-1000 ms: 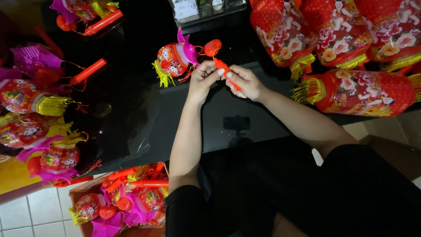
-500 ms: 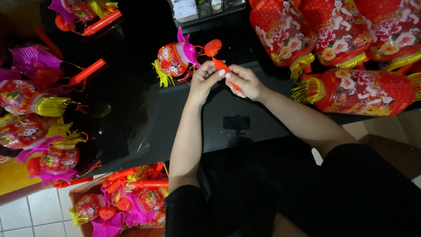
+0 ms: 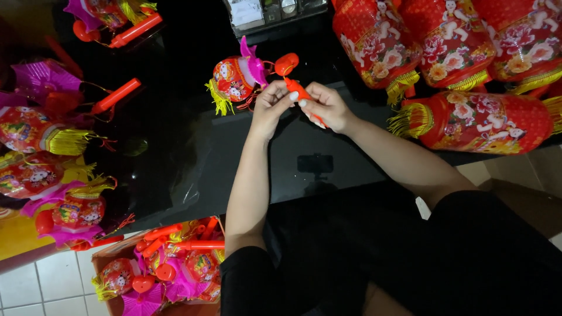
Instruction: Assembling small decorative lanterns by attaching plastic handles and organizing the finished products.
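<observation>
- I have both hands on the red stick (image 3: 302,93): left hand (image 3: 270,104) pinches its top, right hand (image 3: 328,108) grasps the shaft.
- The lantern (image 3: 235,79) lies on the table (image 3: 175,152) just beyond my left fingers (image 3: 283,98).
- Assembly step, I judge; next needs a steady stick.

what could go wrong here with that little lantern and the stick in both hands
1. The small red and pink paper lantern seems to hang from the red plastic handle stick by a thin cord; a tug from the left hand or right hand might snap or tangle it.
2. It lies on a glossy black table, so it could slide.
3. The big red flowered lanterns lie close to the right forearm, so an elbow move might knock them.
</observation>
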